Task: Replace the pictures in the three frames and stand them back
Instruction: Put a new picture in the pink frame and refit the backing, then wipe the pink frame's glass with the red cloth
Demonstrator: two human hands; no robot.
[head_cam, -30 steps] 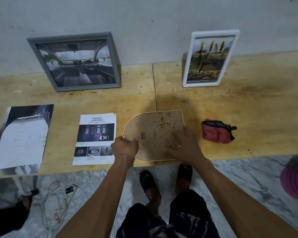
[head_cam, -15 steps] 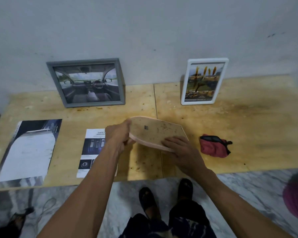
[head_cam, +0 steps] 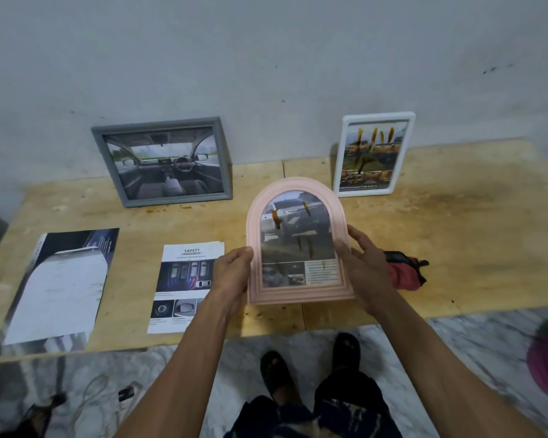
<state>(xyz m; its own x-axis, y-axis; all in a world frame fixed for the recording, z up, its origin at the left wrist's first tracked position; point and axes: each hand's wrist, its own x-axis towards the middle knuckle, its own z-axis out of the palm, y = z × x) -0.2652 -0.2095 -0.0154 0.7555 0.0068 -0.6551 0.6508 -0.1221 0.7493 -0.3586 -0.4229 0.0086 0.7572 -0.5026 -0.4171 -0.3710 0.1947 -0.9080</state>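
The left hand (head_cam: 234, 273) and right hand (head_cam: 363, 267) grip the side edges of the pink arched frame (head_cam: 298, 238), held face up above the wooden table (head_cam: 456, 248); its picture seems to show a vehicle, though blur hides the caption. The grey frame (head_cam: 162, 162) and white frame (head_cam: 374, 153) lean on the wall. A leaflet (head_cam: 184, 286) headed "SAFETY" lies just left of the left hand.
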